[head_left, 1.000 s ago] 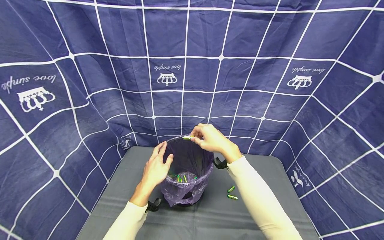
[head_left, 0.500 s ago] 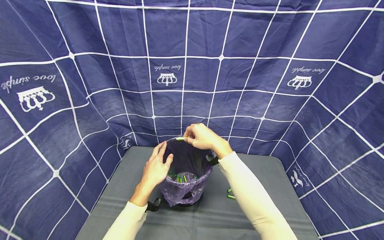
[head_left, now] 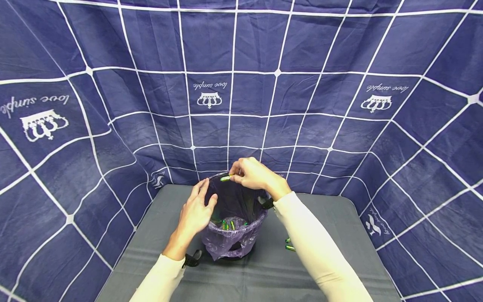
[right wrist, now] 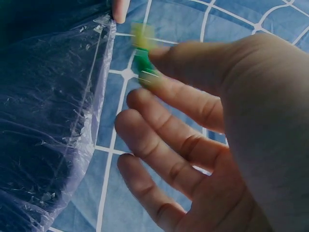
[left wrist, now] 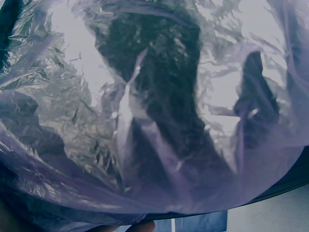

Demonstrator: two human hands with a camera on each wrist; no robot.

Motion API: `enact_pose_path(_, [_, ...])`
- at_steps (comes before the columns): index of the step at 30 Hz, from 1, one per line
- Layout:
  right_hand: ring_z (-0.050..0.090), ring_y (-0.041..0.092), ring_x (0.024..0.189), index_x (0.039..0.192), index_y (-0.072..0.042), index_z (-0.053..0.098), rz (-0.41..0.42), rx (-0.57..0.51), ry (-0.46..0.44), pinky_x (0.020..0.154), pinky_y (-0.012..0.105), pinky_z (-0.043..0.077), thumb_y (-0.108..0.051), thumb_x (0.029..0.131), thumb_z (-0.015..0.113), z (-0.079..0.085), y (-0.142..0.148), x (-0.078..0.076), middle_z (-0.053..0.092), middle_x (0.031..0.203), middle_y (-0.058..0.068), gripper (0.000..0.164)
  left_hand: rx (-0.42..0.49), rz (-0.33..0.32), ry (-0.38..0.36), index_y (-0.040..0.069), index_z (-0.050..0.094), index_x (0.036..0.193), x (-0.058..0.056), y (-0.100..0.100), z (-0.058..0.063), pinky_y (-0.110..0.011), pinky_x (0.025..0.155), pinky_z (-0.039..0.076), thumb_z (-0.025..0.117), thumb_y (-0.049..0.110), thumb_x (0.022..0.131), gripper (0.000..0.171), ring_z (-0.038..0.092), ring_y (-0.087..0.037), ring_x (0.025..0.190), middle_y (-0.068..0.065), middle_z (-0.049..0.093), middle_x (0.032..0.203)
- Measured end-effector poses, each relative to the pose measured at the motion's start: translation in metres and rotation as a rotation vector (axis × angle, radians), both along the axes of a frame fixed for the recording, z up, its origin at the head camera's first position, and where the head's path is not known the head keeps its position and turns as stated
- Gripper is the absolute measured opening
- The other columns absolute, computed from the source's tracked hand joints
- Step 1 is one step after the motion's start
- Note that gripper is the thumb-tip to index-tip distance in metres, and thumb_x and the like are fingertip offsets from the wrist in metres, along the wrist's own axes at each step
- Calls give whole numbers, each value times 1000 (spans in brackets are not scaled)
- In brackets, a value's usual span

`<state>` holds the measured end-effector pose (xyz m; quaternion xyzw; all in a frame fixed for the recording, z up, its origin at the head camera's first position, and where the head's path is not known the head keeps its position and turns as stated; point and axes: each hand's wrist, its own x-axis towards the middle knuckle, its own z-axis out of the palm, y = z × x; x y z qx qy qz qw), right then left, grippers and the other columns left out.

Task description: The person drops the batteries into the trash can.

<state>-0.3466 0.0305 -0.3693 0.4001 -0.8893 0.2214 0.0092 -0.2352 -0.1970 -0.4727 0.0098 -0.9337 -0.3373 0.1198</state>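
A bin lined with a thin purple bag (head_left: 247, 240) stands in front of me, its mouth tipped toward me in the head view. My left hand (head_left: 196, 212) rests its fairly straight fingers on the left of the rim, thumb spread apart. Above the far rim, my right hand (head_left: 253, 174) pinches a green and yellow battery (head_left: 225, 178) by one end between thumb and index finger. In the right wrist view that battery (right wrist: 142, 55) is blurred, and the other fingers (right wrist: 140, 133) are loosely bent. Several similar batteries (head_left: 226, 225) lie inside the bin.
Two more batteries (head_left: 289, 248) lie on the grey table (head_left: 264, 277) to the right, partly hidden by my right sleeve. Blue cloth with white lines (head_left: 260, 96) hangs around the back and sides. The purple liner (left wrist: 169, 121) fills most of the left wrist view.
My right hand has moved left along the far rim with the battery. The battery now tilts and sits slightly lower over the mouth. My left hand has stayed in place.
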Motion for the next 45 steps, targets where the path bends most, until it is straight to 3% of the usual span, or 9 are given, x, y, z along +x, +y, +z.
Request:
enact_pose_path(4, [79,23,103,134,-7,84,-3,3,0,97,41,66,-29,111,81,-1,3,3,84,122,8,32,2,1,1,18,42,182,0,0,-1,-77,119,53,59,44,118,71,64,-57,153,-5,40,189])
enact_pose_path(7, [80,25,103,136,-6,83,4,-13,25,98,42,66,-28,112,79,-2,7,4,85,122,9,33,1,2,4,18,42,182,1,1,-1,-78,119,53,59,44,118,71,63,-57,154,-6,40,189])
enact_pose_path(16, [79,24,100,128,-6,86,-2,-109,101,91,41,66,-23,112,79,-4,28,11,83,116,8,24,-9,6,21,17,42,182,2,1,-1,-77,120,53,58,42,119,70,63,-55,155,-7,40,189])
enact_pose_path(31, [76,23,92,121,-8,88,-86,-215,163,81,38,61,-13,110,79,-12,84,20,83,110,6,15,-12,6,24,18,42,182,1,-1,-3,-77,118,54,60,41,119,70,64,-55,154,-5,41,189])
enact_pose_path(39, [75,17,86,117,-10,89,-140,-212,200,79,36,61,-10,108,81,-26,118,19,84,105,4,12,-15,0,27,18,42,183,2,0,-2,-77,119,54,60,41,119,70,64,-54,154,-5,40,189])
enact_pose_path(45, [71,13,83,115,-10,89,-180,-214,168,77,35,59,-9,108,82,-40,140,17,82,99,2,10,-11,1,26,17,43,182,1,-1,-2,-77,119,54,60,41,119,70,64,-54,155,-5,41,189])
